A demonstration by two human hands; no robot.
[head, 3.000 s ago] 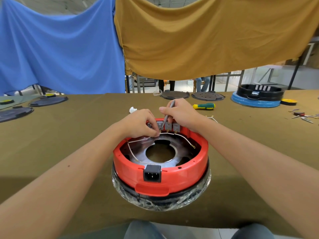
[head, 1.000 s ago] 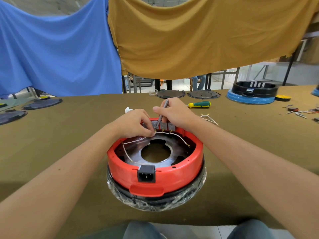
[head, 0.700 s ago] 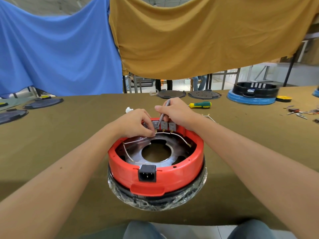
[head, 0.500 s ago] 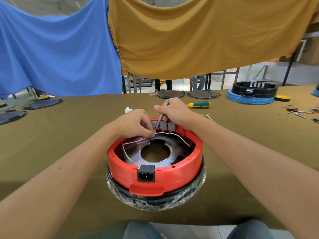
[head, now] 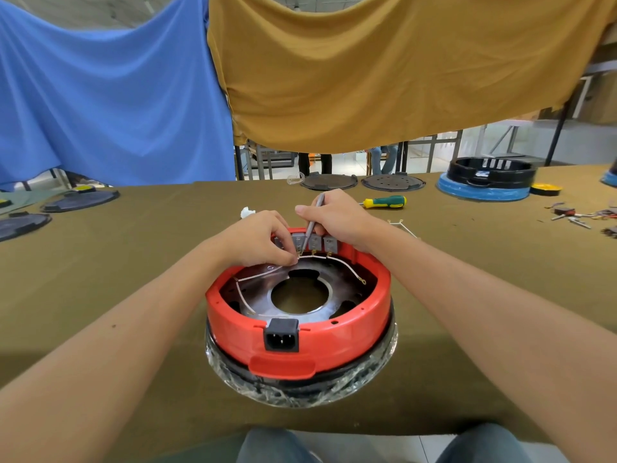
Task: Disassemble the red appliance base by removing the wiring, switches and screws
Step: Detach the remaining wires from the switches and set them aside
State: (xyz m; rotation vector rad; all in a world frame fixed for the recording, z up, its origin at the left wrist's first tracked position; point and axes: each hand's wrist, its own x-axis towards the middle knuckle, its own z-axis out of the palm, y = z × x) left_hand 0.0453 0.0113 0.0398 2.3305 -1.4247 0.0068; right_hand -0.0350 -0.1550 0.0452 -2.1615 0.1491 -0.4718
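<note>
Head view looks down on the round red plastic appliance base [head: 300, 339], which sits open side up near the front edge of the bench [head: 100, 279], its black power socket [head: 281, 334] facing the person. It probably stands that way so the row of grey switch blocks [head: 315, 242] on its far inner wall can be reached from above. The left hand [head: 258, 240] pinches the thin white wire [head: 320, 258] right by the terminals, apparently to keep it taut and steady. The right hand [head: 335, 215] is clamped around a slim grey metal tool [head: 312, 225], held like a pen, its tip down at the leftmost block; I judge a connector is being pried loose. More wire loops around the base's left inside.

Olive cloth covers the bench. Toward its far edge lie a green-and-yellow-handled screwdriver [head: 385, 202], dark round plates [head: 329, 181] and a black-and-blue appliance base [head: 487, 182]; small loose parts [head: 581, 217] lie at the right edge. Blue and mustard cloths hang behind.
</note>
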